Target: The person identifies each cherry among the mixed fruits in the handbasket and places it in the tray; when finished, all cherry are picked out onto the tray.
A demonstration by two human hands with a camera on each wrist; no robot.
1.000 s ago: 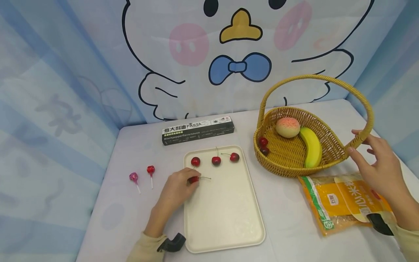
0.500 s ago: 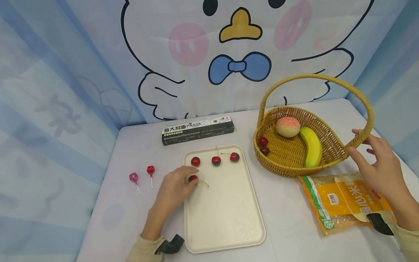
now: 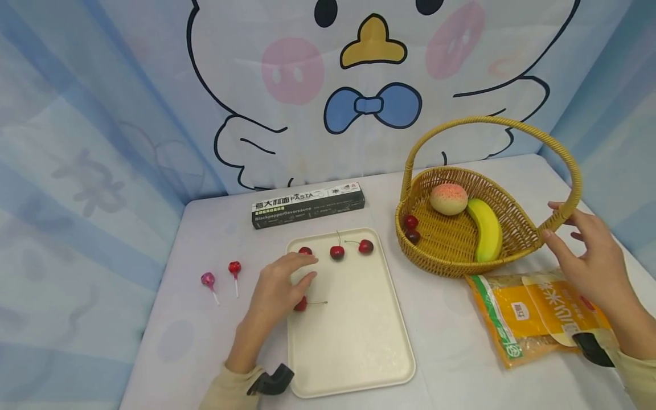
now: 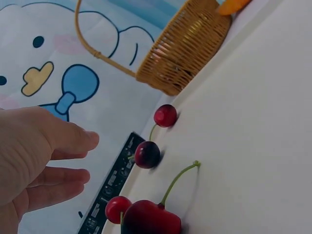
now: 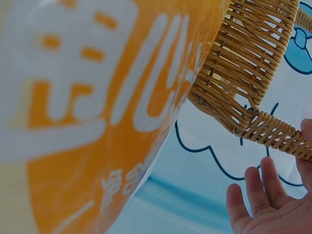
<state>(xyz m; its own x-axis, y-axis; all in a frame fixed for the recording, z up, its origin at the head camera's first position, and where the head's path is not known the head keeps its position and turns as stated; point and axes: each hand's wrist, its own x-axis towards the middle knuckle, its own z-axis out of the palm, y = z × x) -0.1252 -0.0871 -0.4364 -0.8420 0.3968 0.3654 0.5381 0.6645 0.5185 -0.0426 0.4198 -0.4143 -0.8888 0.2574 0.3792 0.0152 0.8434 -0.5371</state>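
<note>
My left hand (image 3: pixel 277 290) hovers over the left edge of the cream tray (image 3: pixel 353 341), thumb and fingers apart with nothing between them. Just below its thumb a stemmed cherry (image 3: pixel 300 305) lies on the tray, large and near in the left wrist view. Along the tray's far end are three more cherries, one of them (image 3: pixel 305 250) partly covered by my fingers. At the right, my right hand (image 3: pixel 591 256) holds the base of the wicker basket's handle (image 3: pixel 564 213) between thumb and index finger. The other fingers are spread in the right wrist view.
In the basket (image 3: pixel 441 259) lie a peach (image 3: pixel 449 199), a banana (image 3: pixel 485 230) and two cherries (image 3: pixel 411 229). An orange food bag (image 3: pixel 538 313) lies under my right wrist. Behind the tray is a pasta box (image 3: pixel 308 206); two lollipops (image 3: pixel 234 269) lie left.
My left fingers have let go of the cherry and spread apart. The cherry now rests nearer to me on the tray. My right hand stays at the basket handle.
</note>
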